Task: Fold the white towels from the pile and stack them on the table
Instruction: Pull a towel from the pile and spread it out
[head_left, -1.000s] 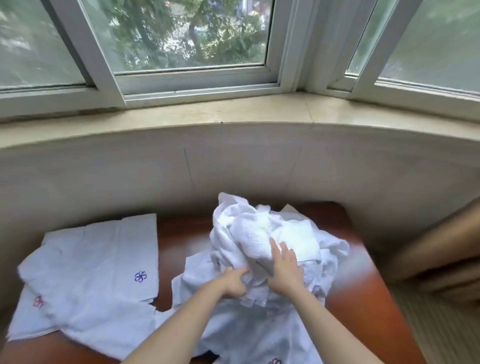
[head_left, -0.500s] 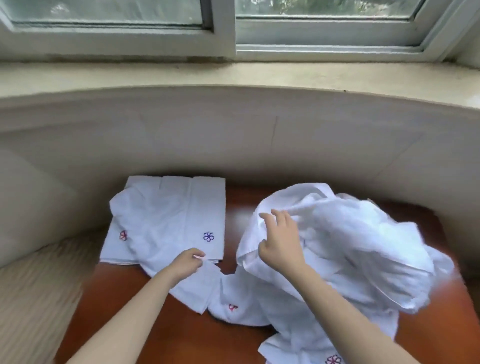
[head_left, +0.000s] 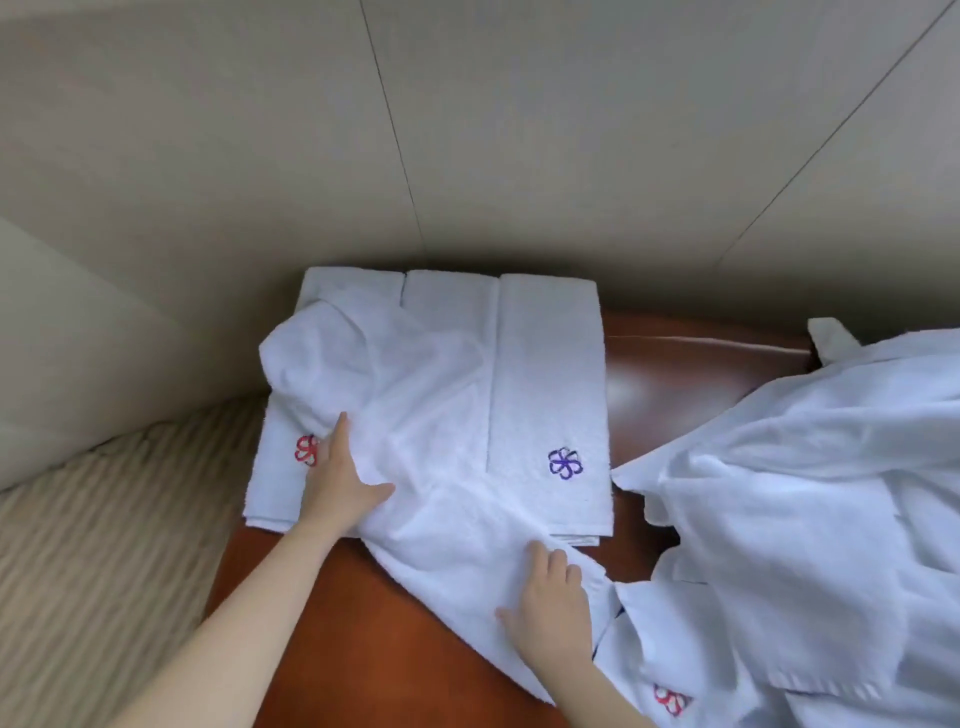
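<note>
A loose white towel (head_left: 436, 467) lies crumpled across the brown table (head_left: 691, 374), partly over folded towels. My left hand (head_left: 337, 488) rests flat on its left part, fingers straight. My right hand (head_left: 550, 608) presses on its near end, fingers slightly bent on the cloth. Folded white towels (head_left: 550, 384) lie side by side at the table's far left; one shows a purple flower mark (head_left: 565, 462), another a red one (head_left: 306, 449). The pile of unfolded white towels (head_left: 810, 509) fills the right side.
A beige wall panel (head_left: 467, 130) rises right behind the table. A striped beige cushion or carpet (head_left: 104, 545) lies to the left, below the table's edge. Bare tabletop (head_left: 337, 649) shows between my forearms.
The view has swung left and down. My left hand went from gripping the towel's edge to lying flat on it. My right hand left the pile and came down onto the towel's near end.
</note>
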